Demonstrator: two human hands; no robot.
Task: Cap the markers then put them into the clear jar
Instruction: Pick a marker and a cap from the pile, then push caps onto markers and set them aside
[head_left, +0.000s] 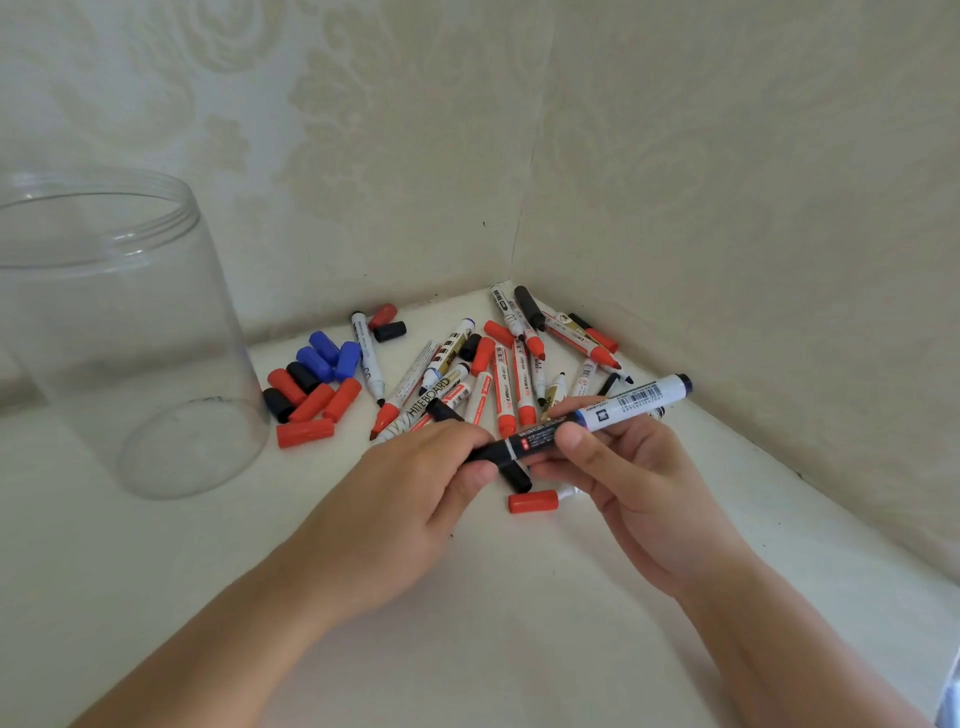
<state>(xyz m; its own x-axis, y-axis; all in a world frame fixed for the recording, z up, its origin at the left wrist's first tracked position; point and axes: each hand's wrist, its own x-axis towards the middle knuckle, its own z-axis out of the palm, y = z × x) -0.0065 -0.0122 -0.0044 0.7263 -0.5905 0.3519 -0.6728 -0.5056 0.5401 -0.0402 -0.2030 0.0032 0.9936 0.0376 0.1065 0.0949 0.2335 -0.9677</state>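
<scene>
Clear jar (130, 332) empty, upright, left of loose markers (498, 374).

You are working in what looks like a room of a home, tucked into a corner; the two walls that meet there carry cream wallpaper with a raised floral damask pattern (363, 130), a domestic finish rather than a lab's or a workshop's; a visible seam runs down the corner where the sheets join; under your arms lies a plain white matte tabletop (493, 649), pushed right against both walls; no tools, machines or shop fittings show, only a loose heap of whiteboard markers with red, black and blue caps (493, 374), ordinary household or school stationery.
</scene>
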